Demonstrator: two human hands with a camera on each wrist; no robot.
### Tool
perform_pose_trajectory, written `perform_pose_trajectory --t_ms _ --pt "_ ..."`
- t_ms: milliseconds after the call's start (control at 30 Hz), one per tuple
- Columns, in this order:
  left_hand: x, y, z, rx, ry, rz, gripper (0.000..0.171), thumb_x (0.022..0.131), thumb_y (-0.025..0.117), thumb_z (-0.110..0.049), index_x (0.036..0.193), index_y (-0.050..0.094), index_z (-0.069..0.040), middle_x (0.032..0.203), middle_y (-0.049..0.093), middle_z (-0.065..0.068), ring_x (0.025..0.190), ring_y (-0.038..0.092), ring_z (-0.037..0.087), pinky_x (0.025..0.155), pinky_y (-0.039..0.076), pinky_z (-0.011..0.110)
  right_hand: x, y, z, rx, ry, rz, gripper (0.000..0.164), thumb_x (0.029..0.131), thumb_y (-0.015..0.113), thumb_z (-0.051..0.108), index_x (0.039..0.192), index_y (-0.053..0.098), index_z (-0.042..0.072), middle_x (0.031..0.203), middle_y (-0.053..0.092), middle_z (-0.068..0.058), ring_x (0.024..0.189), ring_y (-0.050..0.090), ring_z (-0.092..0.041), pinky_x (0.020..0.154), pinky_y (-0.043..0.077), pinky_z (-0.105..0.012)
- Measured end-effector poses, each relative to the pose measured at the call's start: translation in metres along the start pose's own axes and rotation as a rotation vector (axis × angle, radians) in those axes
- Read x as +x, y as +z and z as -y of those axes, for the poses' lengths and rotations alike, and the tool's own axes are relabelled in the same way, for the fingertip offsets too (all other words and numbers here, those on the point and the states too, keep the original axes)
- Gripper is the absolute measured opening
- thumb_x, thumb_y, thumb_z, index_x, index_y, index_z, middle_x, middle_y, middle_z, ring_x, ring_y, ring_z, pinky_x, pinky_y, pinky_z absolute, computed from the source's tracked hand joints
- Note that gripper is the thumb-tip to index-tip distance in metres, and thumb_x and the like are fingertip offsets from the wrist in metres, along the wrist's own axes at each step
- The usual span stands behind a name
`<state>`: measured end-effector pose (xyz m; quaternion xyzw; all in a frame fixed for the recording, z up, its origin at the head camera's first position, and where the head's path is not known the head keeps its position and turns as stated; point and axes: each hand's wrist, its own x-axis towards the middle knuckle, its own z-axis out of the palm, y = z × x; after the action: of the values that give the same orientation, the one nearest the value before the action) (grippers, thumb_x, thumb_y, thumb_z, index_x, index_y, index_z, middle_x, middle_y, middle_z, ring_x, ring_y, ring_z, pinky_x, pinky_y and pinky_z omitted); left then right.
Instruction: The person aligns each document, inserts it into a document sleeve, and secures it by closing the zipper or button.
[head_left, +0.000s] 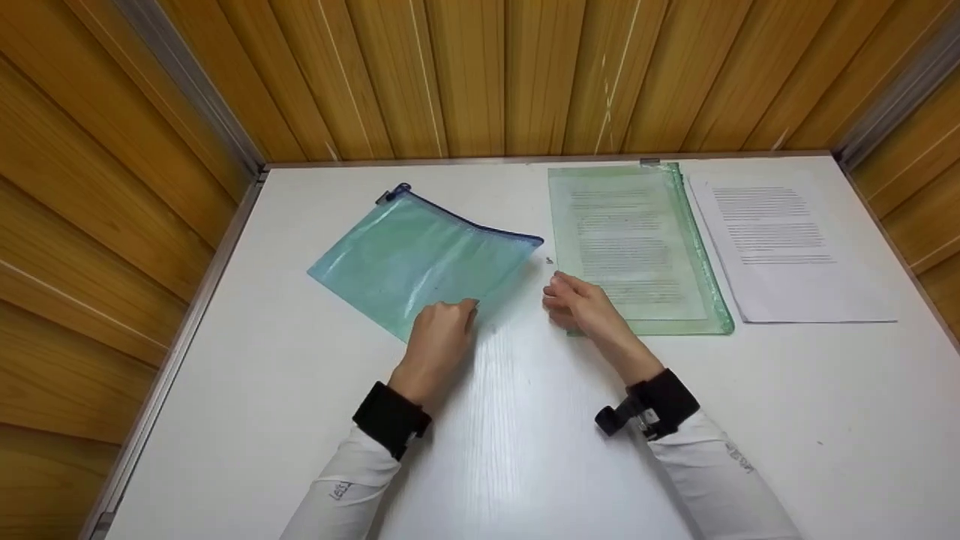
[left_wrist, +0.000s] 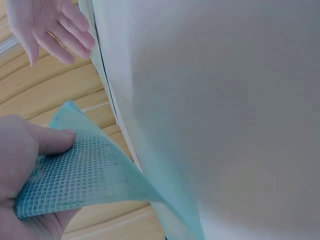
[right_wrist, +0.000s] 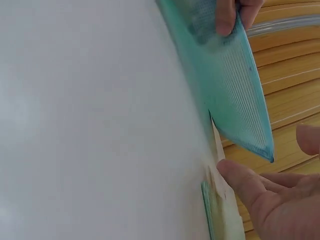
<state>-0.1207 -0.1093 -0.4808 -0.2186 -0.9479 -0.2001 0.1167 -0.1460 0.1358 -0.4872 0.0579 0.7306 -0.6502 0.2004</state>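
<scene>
A translucent blue-green zip pouch (head_left: 420, 247) with a dark blue zipper edge is held slanted on the left part of the table. My left hand (head_left: 441, 330) pinches its near right edge. In the left wrist view the thumb (left_wrist: 57, 141) presses on the pouch's mesh surface (left_wrist: 95, 170), and that side is lifted off the table. My right hand (head_left: 589, 307) holds nothing; its fingers are relaxed, apart from the pouch. It hovers by the lower left corner of a green zip pouch (head_left: 630, 327) with a printed sheet inside.
A stack of printed paper (head_left: 817, 292) lies at the right of the green pouch. A tiny dark bit (head_left: 549, 260) sits between the two pouches. The white table (head_left: 525, 465) is bounded by wood-patterned panels (head_left: 465, 75) at the back and sides.
</scene>
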Motion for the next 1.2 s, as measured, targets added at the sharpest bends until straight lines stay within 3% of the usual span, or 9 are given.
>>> perform_pose_trajectory --t_ms 133,267,433,533,700,900,1000,1200 --pt "0.004 0.007 -0.016 0.02 0.023 -0.016 0.014 0.096 0.061 -0.01 0.093 0.073 -0.005 0.068 0.071 0.011 0.058 0.066 0.022 0.053 0.053 0.034 0.006 0.011 0.005 0.263 0.069 0.03 0.072 0.105 0.043 0.04 0.158 0.013 0.001 0.158 0.033 -0.024 0.146 0.039 -0.033 0.115 0.04 -0.041" --pt "0.005 0.015 -0.03 0.058 0.049 -0.028 0.016 0.094 0.065 -0.011 0.078 0.069 -0.008 0.062 0.067 0.009 0.059 0.067 0.026 0.054 0.053 0.038 0.015 0.022 0.008 0.479 0.088 0.024 0.066 0.106 0.043 0.037 0.156 0.02 0.001 0.158 0.031 -0.025 0.147 0.035 -0.035 0.119 0.035 -0.044" --pt "0.003 0.022 -0.043 0.065 0.083 -0.021 0.017 0.092 0.067 -0.013 0.076 0.071 -0.01 0.06 0.067 0.006 0.057 0.066 0.023 0.053 0.052 0.036 0.03 0.035 0.009 0.642 0.119 -0.054 0.059 0.106 0.045 0.025 0.155 0.021 0.004 0.163 0.023 -0.01 0.151 0.025 -0.023 0.124 0.027 -0.038" --pt "0.003 0.023 -0.048 0.063 0.1 -0.013 0.016 0.091 0.067 -0.013 0.076 0.071 -0.012 0.06 0.067 0.005 0.056 0.066 0.022 0.051 0.051 0.036 0.036 0.042 0.008 0.649 0.122 -0.145 0.059 0.105 0.045 0.017 0.154 0.017 0.002 0.163 0.019 -0.007 0.15 0.019 -0.016 0.124 0.022 -0.032" --pt "0.0 0.024 -0.05 -0.002 0.117 0.057 0.022 0.095 0.063 -0.016 0.073 0.066 -0.011 0.059 0.064 0.004 0.056 0.063 0.019 0.054 0.049 0.035 0.04 0.044 0.002 0.63 0.127 -0.269 0.051 0.103 0.04 0.004 0.15 0.023 -0.008 0.154 0.029 -0.014 0.143 0.03 -0.02 0.122 0.029 -0.032" --pt "-0.004 0.019 -0.044 -0.083 0.129 0.093 0.033 0.1 0.058 -0.034 0.084 0.074 -0.01 0.067 0.071 0.005 0.065 0.07 0.021 0.062 0.054 0.035 0.037 0.038 -0.003 0.45 0.135 -0.352 0.034 0.099 0.043 0.002 0.131 0.04 -0.009 0.123 0.042 -0.008 0.119 0.041 -0.021 0.108 0.039 -0.032" --pt "-0.004 0.014 -0.037 -0.125 0.086 0.092 0.035 0.101 0.056 -0.036 0.093 0.078 -0.009 0.075 0.075 0.004 0.067 0.07 0.018 0.065 0.056 0.033 0.035 0.032 -0.004 0.388 0.125 -0.355 0.034 0.098 0.044 0.002 0.129 0.041 -0.009 0.122 0.042 -0.009 0.116 0.041 -0.022 0.105 0.038 -0.033" --pt "-0.002 0.005 -0.011 -0.252 -0.071 0.053 0.028 0.1 0.059 -0.027 0.1 0.078 -0.006 0.089 0.078 0.007 0.078 0.073 0.017 0.072 0.059 0.034 0.031 0.018 -0.005 0.345 0.144 -0.311 0.052 0.1 0.044 0.005 0.147 0.029 -0.01 0.15 0.034 -0.017 0.134 0.034 -0.024 0.12 0.028 -0.035"
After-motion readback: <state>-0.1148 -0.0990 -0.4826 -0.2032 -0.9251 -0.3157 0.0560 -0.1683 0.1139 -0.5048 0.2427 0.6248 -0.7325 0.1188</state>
